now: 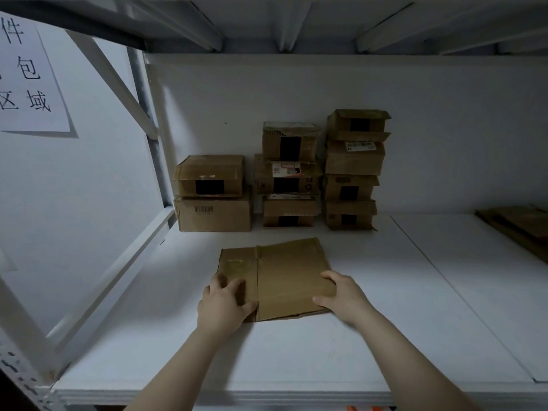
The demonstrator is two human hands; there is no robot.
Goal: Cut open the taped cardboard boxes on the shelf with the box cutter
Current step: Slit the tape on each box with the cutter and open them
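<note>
A flattened brown cardboard box point(281, 274) lies on the white shelf board point(370, 336) in front of me. My left hand point(224, 301) rests on its near left corner, fingers spread over the cardboard. My right hand point(341, 295) grips its near right edge, thumb at the front edge and fingers curled over the side. Against the back wall stand three stacks of taped cardboard boxes: a left stack point(212, 192) of two, a middle stack point(289, 175) of three, and a right stack point(354, 170) of several. Black tape shows on their fronts. No box cutter is in view.
More flattened cardboard point(522, 229) lies at the far right of the shelf. A white upright post point(154, 149) and diagonal brace frame the left side. A paper sign point(26, 78) hangs on the left wall. The upper shelf runs close overhead.
</note>
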